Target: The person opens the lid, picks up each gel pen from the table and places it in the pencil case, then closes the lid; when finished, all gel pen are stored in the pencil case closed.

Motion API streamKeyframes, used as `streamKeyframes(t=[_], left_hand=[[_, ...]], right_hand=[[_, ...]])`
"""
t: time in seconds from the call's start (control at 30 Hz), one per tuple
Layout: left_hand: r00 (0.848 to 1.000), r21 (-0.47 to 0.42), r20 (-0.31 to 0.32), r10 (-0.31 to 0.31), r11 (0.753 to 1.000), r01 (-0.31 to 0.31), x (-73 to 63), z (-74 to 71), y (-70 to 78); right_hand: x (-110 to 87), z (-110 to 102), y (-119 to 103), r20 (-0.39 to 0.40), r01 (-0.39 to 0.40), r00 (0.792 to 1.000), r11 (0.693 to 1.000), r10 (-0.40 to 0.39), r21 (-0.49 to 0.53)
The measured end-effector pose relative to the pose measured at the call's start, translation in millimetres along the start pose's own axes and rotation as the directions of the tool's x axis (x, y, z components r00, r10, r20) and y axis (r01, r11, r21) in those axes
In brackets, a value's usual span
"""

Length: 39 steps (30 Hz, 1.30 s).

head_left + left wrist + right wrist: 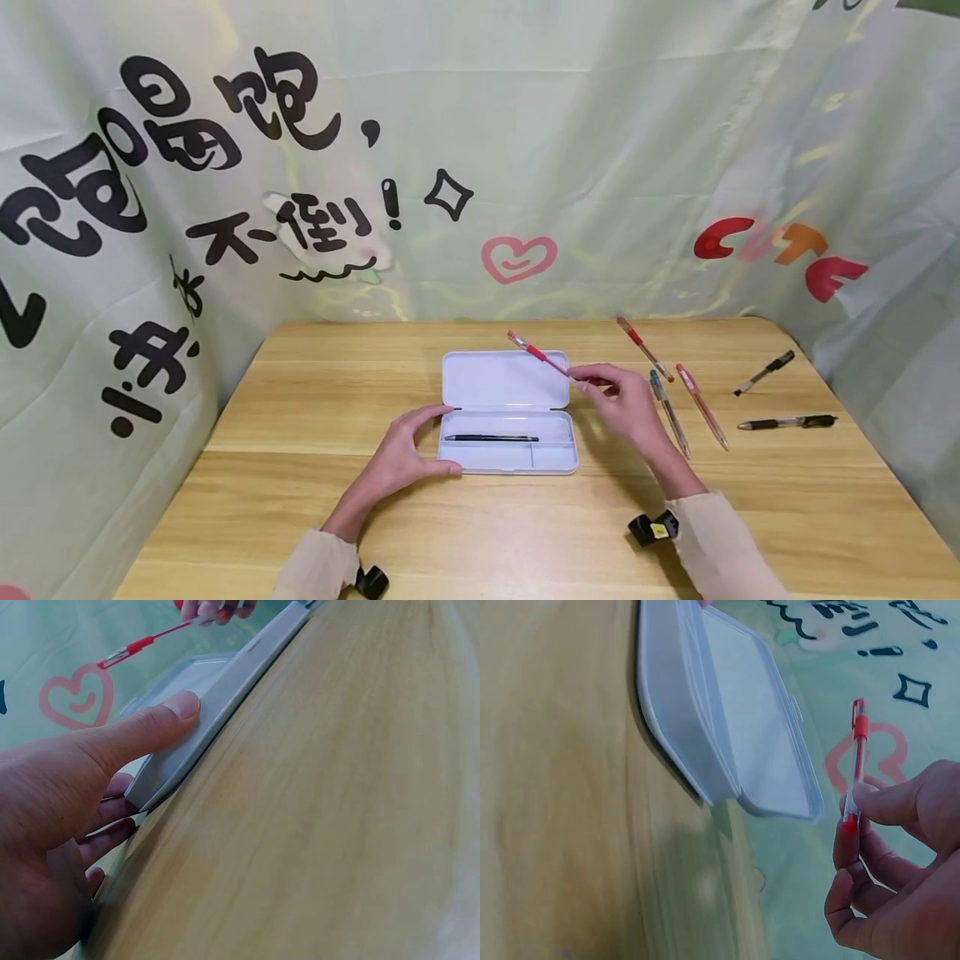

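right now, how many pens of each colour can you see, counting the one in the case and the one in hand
red or pinkish pens: 3, one held in the right hand
blue pen: 1
black pens: 3, one in the case
total: 7

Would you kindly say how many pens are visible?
7: a black pen in the case, a red pen in the right hand, and, on the table, right of the case, another red pen, a blue pen, a pinkish pen and two black pens.
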<state>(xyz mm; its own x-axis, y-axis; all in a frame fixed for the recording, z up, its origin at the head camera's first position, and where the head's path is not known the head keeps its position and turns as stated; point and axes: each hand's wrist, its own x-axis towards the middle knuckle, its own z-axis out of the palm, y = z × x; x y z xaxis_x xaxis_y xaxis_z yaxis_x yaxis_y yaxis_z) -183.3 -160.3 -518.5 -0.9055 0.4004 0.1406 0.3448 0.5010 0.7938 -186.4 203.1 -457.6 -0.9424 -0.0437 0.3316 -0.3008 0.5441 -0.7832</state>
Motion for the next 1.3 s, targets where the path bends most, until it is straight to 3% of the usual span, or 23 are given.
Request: streamKeyframes(t=[0.23,0.4,0.77,1.0,1.3], left_hand=[[1.0,0.001,-0.007,-0.008,1.0,0.008,-0.1,0.7,-1.5],[1.0,-0.002,-0.008,-0.001,1.0,0.001,0.9,0.9,-1.1],[1.0,-0.005,-0.006,-0.02,1.0,0.02,0.6,0.8,1.7],[1.0,-0.017,-0.018,0.002,1.0,-0.002,0.5,0.0,2.8],[1.0,-0.017,-0.013,0.0,1.0,0.0,-0.4,-0.4,2.6]], right_hand=[[-4.6,10,-6,0.082,0.03,0.996,0.999,-0.032,0.018],[-8.5,21,-9,0.158,0.069,0.985,0.997,-0.064,-0.028],[-19.4,43,-18,0.276,0.034,0.961,0.996,-0.011,-0.08],[-22.0,53,-22,0.293,0.002,0.956,0.992,0.036,-0.13],[-23.7,60,-22,0.29,0.085,0.957,0.979,-0.029,-0.183]])
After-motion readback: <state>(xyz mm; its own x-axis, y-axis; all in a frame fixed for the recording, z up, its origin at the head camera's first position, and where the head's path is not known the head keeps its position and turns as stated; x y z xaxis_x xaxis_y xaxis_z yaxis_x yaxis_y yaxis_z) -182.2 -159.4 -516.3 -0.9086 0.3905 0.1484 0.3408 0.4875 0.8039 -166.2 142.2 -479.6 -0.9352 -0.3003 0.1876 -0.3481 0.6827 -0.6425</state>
